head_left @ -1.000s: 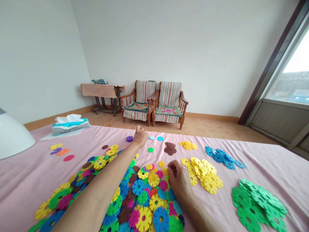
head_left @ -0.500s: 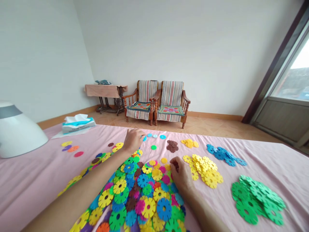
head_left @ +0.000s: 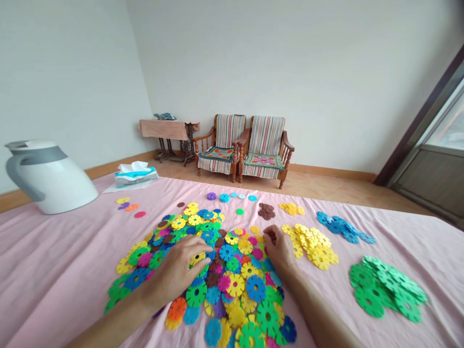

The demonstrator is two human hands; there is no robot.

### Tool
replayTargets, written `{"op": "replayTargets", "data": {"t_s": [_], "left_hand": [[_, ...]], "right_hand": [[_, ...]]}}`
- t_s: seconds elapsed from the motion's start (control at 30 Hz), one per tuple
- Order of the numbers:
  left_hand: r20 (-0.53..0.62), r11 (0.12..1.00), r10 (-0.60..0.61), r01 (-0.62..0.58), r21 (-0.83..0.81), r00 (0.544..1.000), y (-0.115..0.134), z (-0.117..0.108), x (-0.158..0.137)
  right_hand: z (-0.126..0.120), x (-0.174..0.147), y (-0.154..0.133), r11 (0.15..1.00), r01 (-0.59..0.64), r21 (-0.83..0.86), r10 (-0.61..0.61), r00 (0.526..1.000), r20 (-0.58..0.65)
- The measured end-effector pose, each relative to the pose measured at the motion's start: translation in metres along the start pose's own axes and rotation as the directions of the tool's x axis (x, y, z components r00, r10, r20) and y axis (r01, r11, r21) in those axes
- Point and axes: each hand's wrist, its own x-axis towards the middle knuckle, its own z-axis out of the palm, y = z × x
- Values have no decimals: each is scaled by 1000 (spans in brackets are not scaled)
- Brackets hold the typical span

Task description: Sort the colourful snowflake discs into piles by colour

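Note:
A large mixed heap of notched, flower-shaped plastic discs (head_left: 236,285) in many colours spreads in front of me. Over its left part is my left hand (head_left: 181,263), thumb and fingers apart, with a yellow disc (head_left: 197,259) visible between them in the heap. My right hand (head_left: 281,249) rests at the heap's right edge, its fingers curled in; whatever they may hold is hidden. Just right of it lies a pile of yellow discs (head_left: 314,246). Beyond the heap are a purple disc (head_left: 211,196), a blue disc (head_left: 224,198) and a single green disc (head_left: 239,211).
Separate piles of brown (head_left: 267,211), blue (head_left: 342,227) and green discs (head_left: 386,290) lie on the pink tablecloth (head_left: 65,270). A white jug (head_left: 63,181) and a tissue box (head_left: 136,178) stand at the left. Two wooden armchairs (head_left: 266,145) are by the wall.
My left hand has come back from the small blue discs at the far side to the mixed heap and opened, uncovering the purple disc. My right hand stays in place. The view has shifted slightly left.

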Motion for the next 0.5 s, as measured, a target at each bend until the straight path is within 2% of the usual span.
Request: {"op": "replayTargets", "data": {"t_s": [0.2,0.3,0.4,0.5], "left_hand": [[73,1000,-4,2,31,997,1,6,-2],[72,999,35,-36,18,997,-3,12,-3],[63,996,89,-89,-13,994,-5,14,-3],[50,993,118,-116,-33,992,-6,15,-3]], "right_hand": [[-2,0,-2,1000,4,-3,-4,1000,4],[-3,-5,-14,999,40,11,-40,999,15],[0,-16,-40,980,183,78,-190,976,103],[4,-31,-67,937,338,84,-349,906,238]]}}
